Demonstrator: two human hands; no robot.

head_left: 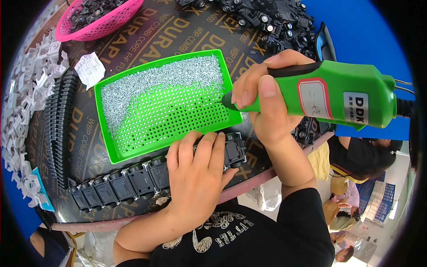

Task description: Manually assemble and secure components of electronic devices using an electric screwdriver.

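My right hand is wrapped round a green electric screwdriver, held level with its dark tip pointing left over the right side of a green tray. Small silver screws are heaped along the tray's far and left sides, and its holed grid shows bare toward the near right. My left hand is closed over a row of black toy car chassis, fingers over the far edge and thumb on the near side. One chassis shows just right of its fingers. The parts under the palm are hidden.
A pink basket of black parts stands far left. Black parts are piled far right, and grey-white plastic parts along the left. A column of black pieces lies beside a paper slip. Other people sit at lower right.
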